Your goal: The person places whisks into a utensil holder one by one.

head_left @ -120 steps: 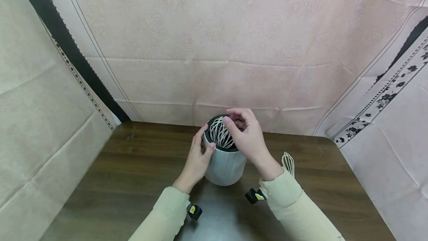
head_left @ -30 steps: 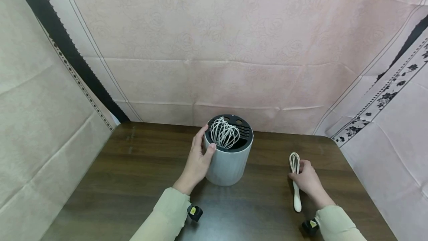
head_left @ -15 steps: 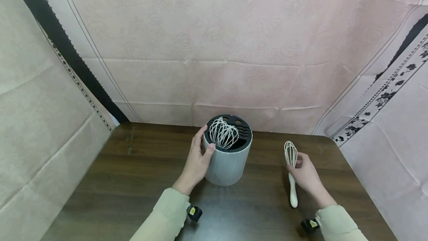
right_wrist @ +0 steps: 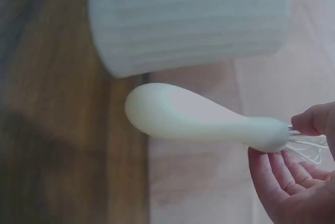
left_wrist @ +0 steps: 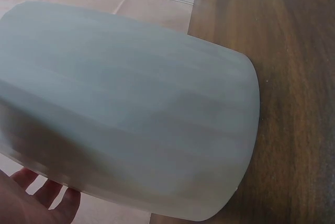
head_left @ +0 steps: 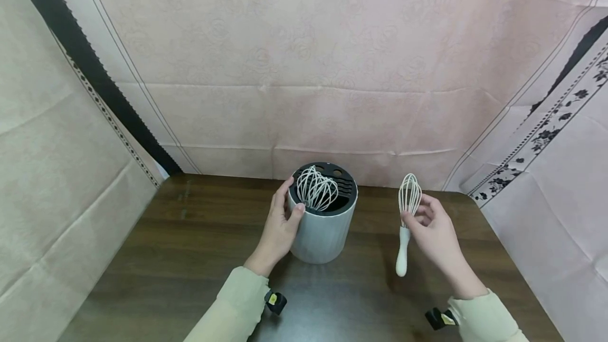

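A white ribbed utensil holder with a black slotted top stands upright near the table's back edge. The wire loops of a whisk stick out of its top; that whisk's handle is hidden inside. My left hand grips the holder's left side near the rim, thumb in front and fingers round the back. To the right, my right hand pinches a smaller whisk where its wires meet the white handle. The wires point up and the handle hangs down, raised off the table.
The brown wood-grain table has rounded far corners. A pale patterned cloth hangs behind it, with more cloth at both sides. Black wrist cameras sit at both sleeve cuffs.
My right hand has left the holder's top and taken hold of the small whisk lying at right. It has since lifted it up and slightly left. The left hand stays on the holder.
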Demonstrator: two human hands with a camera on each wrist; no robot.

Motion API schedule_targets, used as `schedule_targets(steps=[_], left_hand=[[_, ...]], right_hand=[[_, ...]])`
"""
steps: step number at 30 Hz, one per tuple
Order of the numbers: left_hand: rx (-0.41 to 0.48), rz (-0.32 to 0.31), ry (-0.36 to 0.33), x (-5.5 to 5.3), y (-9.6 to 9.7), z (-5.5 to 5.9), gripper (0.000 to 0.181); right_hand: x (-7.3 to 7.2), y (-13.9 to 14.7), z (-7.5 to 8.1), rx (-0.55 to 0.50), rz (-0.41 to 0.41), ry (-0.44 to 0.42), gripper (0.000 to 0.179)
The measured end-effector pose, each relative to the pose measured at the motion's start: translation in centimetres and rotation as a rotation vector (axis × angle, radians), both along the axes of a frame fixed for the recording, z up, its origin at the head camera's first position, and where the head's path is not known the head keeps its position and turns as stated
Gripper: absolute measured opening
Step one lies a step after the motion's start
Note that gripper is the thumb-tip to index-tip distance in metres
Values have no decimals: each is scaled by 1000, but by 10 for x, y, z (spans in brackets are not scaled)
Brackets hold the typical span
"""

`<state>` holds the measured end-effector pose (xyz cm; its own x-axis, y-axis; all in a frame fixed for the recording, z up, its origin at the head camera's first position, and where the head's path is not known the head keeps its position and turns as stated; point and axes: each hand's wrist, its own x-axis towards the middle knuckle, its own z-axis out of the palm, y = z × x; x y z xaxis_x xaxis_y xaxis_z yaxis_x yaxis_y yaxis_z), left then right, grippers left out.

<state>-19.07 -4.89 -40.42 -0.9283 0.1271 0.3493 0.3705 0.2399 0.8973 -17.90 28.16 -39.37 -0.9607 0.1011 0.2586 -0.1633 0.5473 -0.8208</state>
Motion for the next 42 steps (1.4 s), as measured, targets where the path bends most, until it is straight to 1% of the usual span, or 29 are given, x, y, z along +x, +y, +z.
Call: schedule_targets(steps=[4,6,8,11,13,17,20,24,31,35,38,42], left_hand=[[-9,11,16,-14,-1,-21,61],[-12,15,31,-18,-1,-27,60],[-13,17,42,-20,-1,-31,60],[-19,21,51,-20,-2,-32,59],[-24,23,51,-20,-2,-31,59],[-33,28,45,-20,-1,-30,59],[-34,32,37,-19,-1,-30,59],[-36,36,32,-19,-1,-30,59],[-36,36,34,-19,-1,-30,58],[-37,38,36,-20,-1,-31,58],[-38,40,35,-20,-1,-31,58],[-40,39,41,-20,-1,-31,58]], right_hand=[[5,-8,14,-37,12,70,52],[8,-11,21,-46,12,109,48],[10,-14,27,-52,9,150,45],[13,-18,35,-88,-2,198,41],[15,-19,40,-138,-16,221,38],[18,-21,50,-334,-19,270,36],[19,-22,55,-504,18,339,36],[21,-26,61,-636,52,421,36],[19,-33,67,-842,77,501,39],[18,-37,68,-915,102,534,43],[17,-42,68,-935,118,546,45],[16,-48,68,-948,127,549,44]])
